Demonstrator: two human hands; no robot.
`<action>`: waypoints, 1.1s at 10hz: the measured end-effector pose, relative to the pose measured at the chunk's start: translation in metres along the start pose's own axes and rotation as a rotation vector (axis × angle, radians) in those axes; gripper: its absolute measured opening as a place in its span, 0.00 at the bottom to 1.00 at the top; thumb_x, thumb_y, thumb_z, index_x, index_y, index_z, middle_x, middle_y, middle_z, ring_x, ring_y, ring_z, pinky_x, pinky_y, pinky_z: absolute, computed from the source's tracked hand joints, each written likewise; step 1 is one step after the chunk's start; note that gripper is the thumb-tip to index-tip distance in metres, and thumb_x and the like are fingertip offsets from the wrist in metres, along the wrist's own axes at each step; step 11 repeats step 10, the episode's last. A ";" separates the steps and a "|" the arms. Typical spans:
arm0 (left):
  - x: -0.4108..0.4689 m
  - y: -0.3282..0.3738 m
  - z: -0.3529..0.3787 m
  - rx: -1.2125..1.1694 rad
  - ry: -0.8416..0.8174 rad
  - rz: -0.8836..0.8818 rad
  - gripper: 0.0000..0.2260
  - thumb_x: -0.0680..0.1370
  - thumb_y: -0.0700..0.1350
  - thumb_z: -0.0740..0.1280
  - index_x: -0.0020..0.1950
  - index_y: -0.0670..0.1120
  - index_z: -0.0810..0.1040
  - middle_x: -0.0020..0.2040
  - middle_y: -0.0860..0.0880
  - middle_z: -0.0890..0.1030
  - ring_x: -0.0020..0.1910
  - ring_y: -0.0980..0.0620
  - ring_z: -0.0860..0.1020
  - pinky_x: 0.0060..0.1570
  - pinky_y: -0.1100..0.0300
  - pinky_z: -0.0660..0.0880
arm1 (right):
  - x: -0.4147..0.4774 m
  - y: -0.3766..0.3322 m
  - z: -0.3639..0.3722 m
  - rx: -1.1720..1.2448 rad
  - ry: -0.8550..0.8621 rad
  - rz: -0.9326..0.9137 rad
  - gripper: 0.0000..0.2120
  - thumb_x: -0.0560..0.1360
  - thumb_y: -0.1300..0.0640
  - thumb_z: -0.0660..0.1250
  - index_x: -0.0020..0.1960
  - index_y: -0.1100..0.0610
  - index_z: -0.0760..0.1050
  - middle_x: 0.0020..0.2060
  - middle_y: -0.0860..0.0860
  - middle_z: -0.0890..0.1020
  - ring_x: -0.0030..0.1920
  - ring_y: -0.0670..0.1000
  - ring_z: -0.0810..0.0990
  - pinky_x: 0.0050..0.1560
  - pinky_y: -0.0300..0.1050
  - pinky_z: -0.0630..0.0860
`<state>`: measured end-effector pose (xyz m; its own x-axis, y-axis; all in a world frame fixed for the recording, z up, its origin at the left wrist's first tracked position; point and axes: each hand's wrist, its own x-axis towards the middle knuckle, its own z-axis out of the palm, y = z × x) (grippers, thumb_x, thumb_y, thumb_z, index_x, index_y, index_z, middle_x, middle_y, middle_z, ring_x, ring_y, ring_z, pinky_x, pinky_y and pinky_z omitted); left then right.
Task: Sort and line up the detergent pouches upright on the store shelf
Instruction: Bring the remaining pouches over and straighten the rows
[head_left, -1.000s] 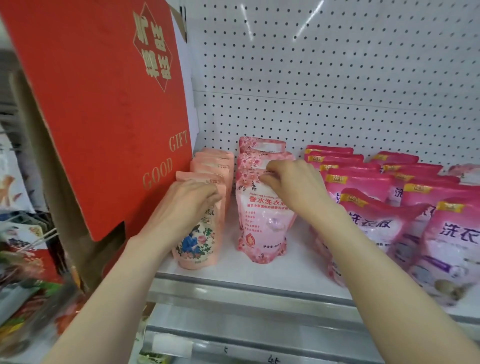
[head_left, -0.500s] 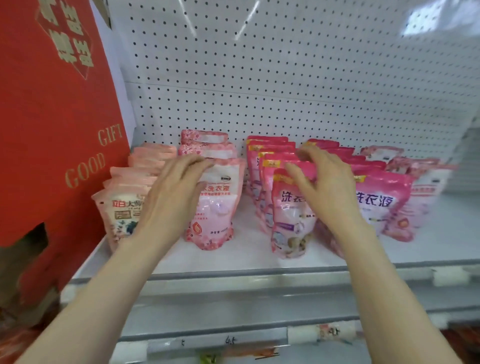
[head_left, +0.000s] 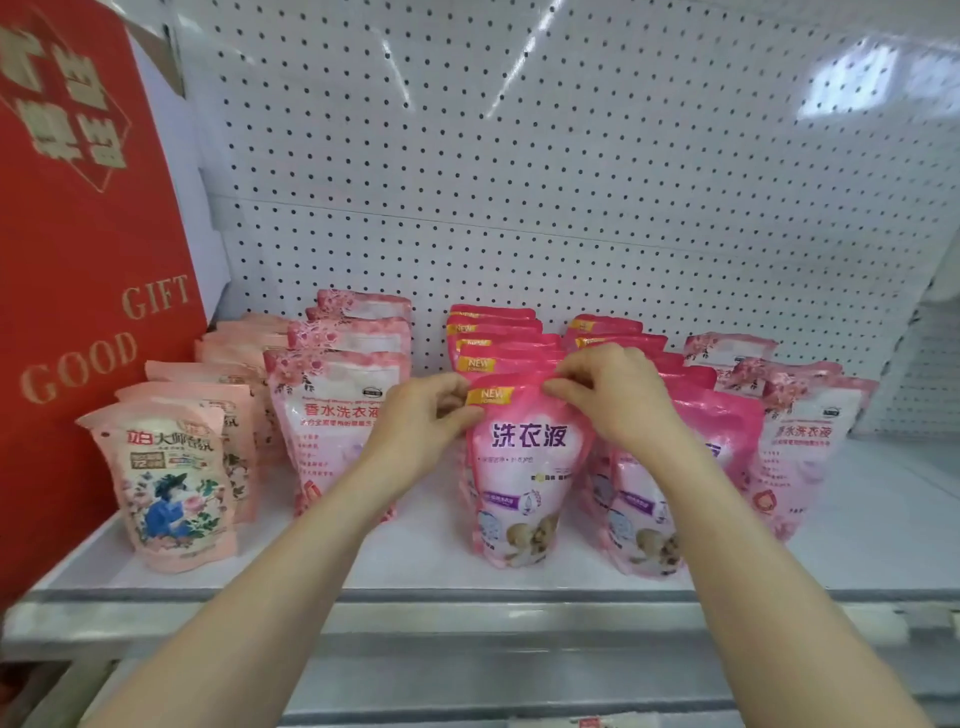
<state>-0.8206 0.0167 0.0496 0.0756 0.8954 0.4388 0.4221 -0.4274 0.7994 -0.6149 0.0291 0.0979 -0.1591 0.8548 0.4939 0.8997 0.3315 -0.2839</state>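
Detergent pouches stand in rows on the white shelf (head_left: 415, 574). A bright pink pouch with a yellow NEW tag (head_left: 522, 467) stands upright at the front of the third row. My left hand (head_left: 423, 415) pinches its top left corner and my right hand (head_left: 613, 395) pinches its top right corner. Leftmost is a row of peach floral pouches (head_left: 174, 478), then a row of light pink blossom pouches (head_left: 332, 415). Right of the held pouch is a second bright pink row (head_left: 641, 514), partly hidden by my right forearm, then more light pink blossom pouches (head_left: 802, 441).
A large red gift box (head_left: 88, 260) with gold "GOOD GIFT" lettering stands against the shelf's left end. A white pegboard (head_left: 571, 182) forms the back wall. Bare shelf surface lies at the far right (head_left: 904, 499). A metal rail (head_left: 467, 613) runs along the shelf's front edge.
The view has shifted right along the shelf. My left hand left the light pink blossom pouch and both hands came together on the top of the front bright pink pouch.
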 end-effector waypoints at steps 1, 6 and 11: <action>-0.001 -0.005 0.004 -0.195 -0.037 -0.081 0.04 0.76 0.37 0.69 0.46 0.45 0.81 0.43 0.49 0.86 0.43 0.54 0.84 0.48 0.58 0.78 | 0.001 -0.008 0.011 -0.025 0.058 0.036 0.06 0.77 0.51 0.69 0.50 0.50 0.83 0.42 0.50 0.86 0.46 0.55 0.83 0.49 0.53 0.79; 0.002 0.022 0.029 0.343 0.213 0.204 0.10 0.78 0.46 0.67 0.59 0.49 0.80 0.52 0.54 0.82 0.47 0.58 0.78 0.48 0.64 0.72 | -0.024 0.079 -0.008 -0.115 0.238 0.022 0.18 0.82 0.47 0.54 0.38 0.54 0.71 0.30 0.48 0.75 0.34 0.55 0.75 0.45 0.56 0.76; -0.011 0.024 0.023 0.462 0.373 0.210 0.09 0.79 0.44 0.66 0.59 0.48 0.79 0.52 0.52 0.82 0.48 0.55 0.77 0.49 0.60 0.70 | -0.034 0.087 -0.046 0.057 0.424 -0.107 0.13 0.83 0.51 0.56 0.47 0.53 0.75 0.40 0.49 0.80 0.43 0.54 0.77 0.49 0.52 0.73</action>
